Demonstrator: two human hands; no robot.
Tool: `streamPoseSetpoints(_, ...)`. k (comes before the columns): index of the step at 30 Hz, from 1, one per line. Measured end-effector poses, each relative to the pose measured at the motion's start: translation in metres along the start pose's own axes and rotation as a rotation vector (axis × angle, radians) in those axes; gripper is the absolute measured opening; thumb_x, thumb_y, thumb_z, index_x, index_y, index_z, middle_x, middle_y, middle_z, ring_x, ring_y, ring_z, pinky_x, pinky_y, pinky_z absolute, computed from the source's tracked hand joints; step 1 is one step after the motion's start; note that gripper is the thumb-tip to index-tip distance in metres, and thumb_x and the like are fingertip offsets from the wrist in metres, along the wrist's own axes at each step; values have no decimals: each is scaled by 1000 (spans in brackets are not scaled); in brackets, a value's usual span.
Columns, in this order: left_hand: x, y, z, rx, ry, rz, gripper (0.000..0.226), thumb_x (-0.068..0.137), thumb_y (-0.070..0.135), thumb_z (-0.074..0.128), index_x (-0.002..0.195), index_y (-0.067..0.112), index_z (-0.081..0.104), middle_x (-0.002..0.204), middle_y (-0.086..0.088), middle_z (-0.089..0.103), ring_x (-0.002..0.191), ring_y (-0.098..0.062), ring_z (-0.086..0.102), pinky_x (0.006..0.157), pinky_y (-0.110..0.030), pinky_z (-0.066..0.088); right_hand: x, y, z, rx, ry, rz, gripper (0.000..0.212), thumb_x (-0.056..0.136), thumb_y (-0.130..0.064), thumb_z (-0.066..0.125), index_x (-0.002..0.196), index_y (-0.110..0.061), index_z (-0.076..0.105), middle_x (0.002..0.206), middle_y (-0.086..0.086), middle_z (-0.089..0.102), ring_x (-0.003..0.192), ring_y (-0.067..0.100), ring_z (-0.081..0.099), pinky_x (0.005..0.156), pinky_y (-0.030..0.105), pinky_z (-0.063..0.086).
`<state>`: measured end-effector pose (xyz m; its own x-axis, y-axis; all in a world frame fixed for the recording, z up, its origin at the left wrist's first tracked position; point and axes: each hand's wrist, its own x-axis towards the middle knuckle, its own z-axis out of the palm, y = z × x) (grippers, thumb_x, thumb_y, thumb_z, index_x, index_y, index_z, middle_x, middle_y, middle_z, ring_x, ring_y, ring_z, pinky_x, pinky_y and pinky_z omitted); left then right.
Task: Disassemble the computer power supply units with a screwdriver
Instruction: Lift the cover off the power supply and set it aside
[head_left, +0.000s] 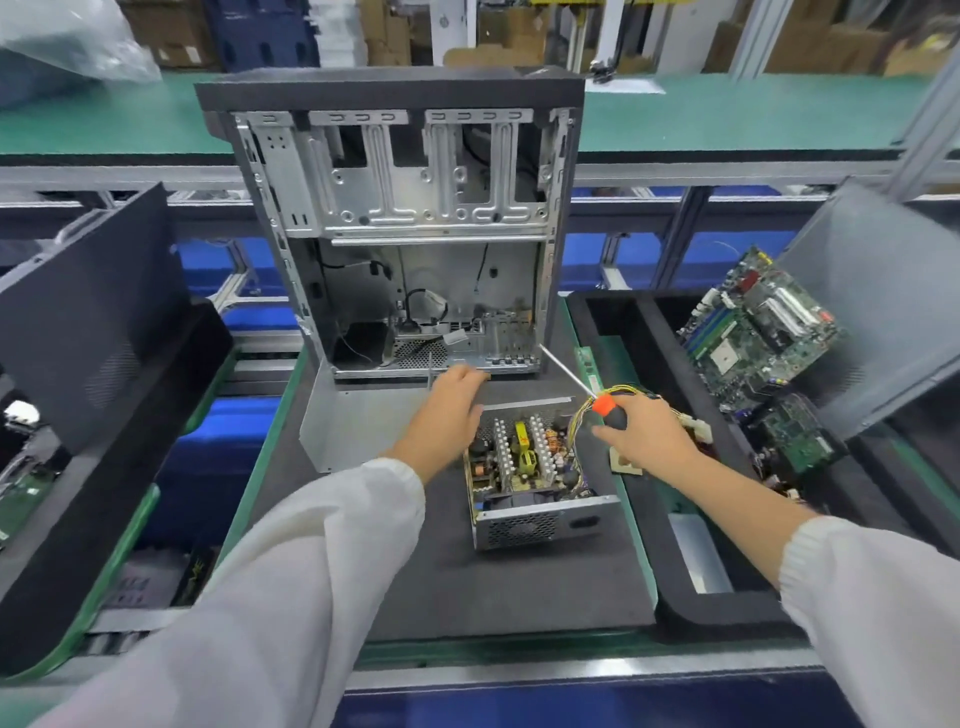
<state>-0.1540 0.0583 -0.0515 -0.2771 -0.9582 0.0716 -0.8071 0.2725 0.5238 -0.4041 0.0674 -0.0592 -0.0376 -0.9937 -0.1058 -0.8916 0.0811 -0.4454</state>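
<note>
An opened power supply unit (530, 473) lies on the dark mat, its circuit board, heat sinks and coils exposed, fan grille facing me. Its grey metal cover (358, 421) lies flat to the left. A bundle of yellow wires (582, 415) runs from the unit's far right corner. My left hand (449, 410) reaches over the cover's far edge, fingers curled down, palm hidden; what it touches is unclear. My right hand (641, 431) grips a screwdriver (597, 397) with an orange and black handle, shaft pointing up-left toward the case.
An empty computer case (410, 223) stands upright behind the unit. A black tray (675, 597) on the right holds white parts. Motherboards (753, 332) lean in a grey bin at far right. Dark case panels (88, 322) stand at left.
</note>
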Motion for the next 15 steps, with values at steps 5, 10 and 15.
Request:
streamPoseSetpoints(5,27,6,17,209,-259,-52,28,104,24,43,112,4,60,115,-15,63,110,-32,58,93,-43,47,-34,7,10,267,-182,113,17,89,-27,67,92,-13,59,72,8,67,42,16,64,37,20,45)
streamPoseSetpoints(10,27,6,23,327,-151,-61,26,103,18,44,84,7,58,95,-14,67,92,-34,65,84,-42,53,-49,11,9,411,-263,141,17,88,-25,69,83,-15,56,64,9,66,50,27,69,40,24,47)
streamPoseSetpoints(15,20,7,25,370,-135,-42,20,103,15,44,94,6,60,100,-14,66,98,-34,64,84,-40,48,-50,11,5,484,-324,165,14,87,-21,71,85,-15,58,55,9,63,46,25,65,38,21,42)
